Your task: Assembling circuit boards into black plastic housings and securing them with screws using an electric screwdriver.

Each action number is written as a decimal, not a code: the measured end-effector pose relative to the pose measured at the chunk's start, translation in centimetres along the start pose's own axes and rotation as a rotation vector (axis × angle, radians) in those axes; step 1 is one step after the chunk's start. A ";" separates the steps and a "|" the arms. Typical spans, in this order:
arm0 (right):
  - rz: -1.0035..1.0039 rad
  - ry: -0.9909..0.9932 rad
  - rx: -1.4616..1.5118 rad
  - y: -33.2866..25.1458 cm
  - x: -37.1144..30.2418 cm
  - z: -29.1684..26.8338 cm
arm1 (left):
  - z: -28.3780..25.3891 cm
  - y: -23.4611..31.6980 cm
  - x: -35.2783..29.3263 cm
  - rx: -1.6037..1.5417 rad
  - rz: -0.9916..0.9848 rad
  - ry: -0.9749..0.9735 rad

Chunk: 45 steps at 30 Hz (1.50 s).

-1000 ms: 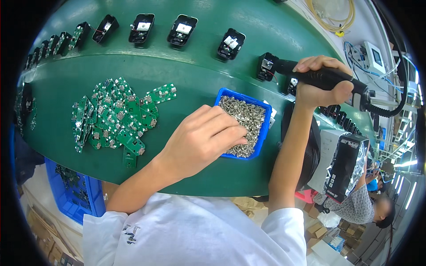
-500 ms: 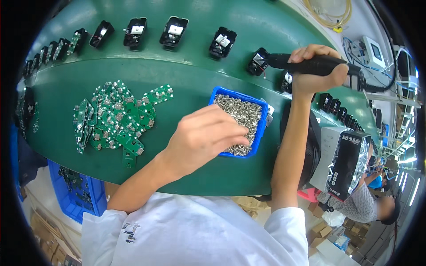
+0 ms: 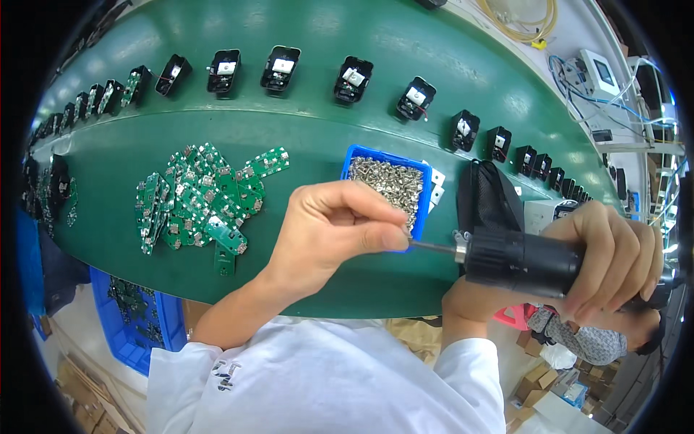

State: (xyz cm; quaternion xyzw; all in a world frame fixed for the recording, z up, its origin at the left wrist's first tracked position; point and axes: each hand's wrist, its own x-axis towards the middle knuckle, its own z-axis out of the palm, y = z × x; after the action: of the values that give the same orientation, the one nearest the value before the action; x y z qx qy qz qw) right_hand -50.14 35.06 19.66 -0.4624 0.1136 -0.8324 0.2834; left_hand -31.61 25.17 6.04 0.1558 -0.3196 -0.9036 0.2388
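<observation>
At centre, my left hand (image 3: 318,235) pinches at the tip of the screwdriver (image 3: 524,264) my right hand (image 3: 611,249) grips, with upper-left boxes (image 3: 143,77) carrying boards (image 3: 131,88), upper-middle ones not yet.

The head view looks down from above the shirt (image 3: 325,376), facing forward across the bench (image 3: 405,286); the left hand (image 3: 318,217) and right hand (image 3: 614,253) are near it, the cases (image 3: 347,92) far; the wide lens bends the bench's edges.
</observation>
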 end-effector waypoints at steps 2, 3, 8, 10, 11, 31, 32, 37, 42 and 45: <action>-0.028 -0.066 0.020 -0.2 0.0 0.1 | 0.0 -0.2 -0.5 -0.078 0.039 -0.128; -0.028 -0.068 0.023 -0.2 -0.1 0.2 | 0.0 -0.2 -0.8 -0.077 0.042 -0.127; 0.025 -0.062 0.012 -0.4 -0.3 0.7 | 0.6 -0.4 -1.5 -0.108 -0.015 -0.132; 0.042 -0.107 0.055 -0.2 -0.2 0.5 | 0.7 -0.5 -1.8 -0.124 -0.065 -0.126; 0.050 -0.129 0.078 -0.1 -0.1 0.3 | 0.7 -0.5 -1.8 -0.132 -0.090 -0.123; 0.128 0.004 0.036 1.7 -1.0 -0.1 | -0.1 -5.4 -1.9 0.137 0.613 -0.015; 0.130 0.020 0.037 1.9 -1.1 0.0 | -0.2 -5.4 -1.8 0.145 0.647 -0.015; 0.167 -0.062 -0.066 2.8 -1.2 0.9 | 0.1 -1.3 -2.5 -0.372 -0.395 -0.049; 0.263 -0.161 0.079 2.7 -1.1 0.3 | -0.5 -0.9 -2.7 -0.392 -0.618 -0.099; 0.223 -0.093 0.054 2.1 -1.4 -0.3 | -0.1 -2.9 -3.2 -0.206 -0.181 -0.029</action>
State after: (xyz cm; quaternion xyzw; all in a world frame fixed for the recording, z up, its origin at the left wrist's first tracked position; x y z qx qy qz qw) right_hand -49.06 34.07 17.56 -0.4772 0.1286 -0.7761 0.3917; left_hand -29.83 28.74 4.47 0.1457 -0.2132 -0.9517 0.1663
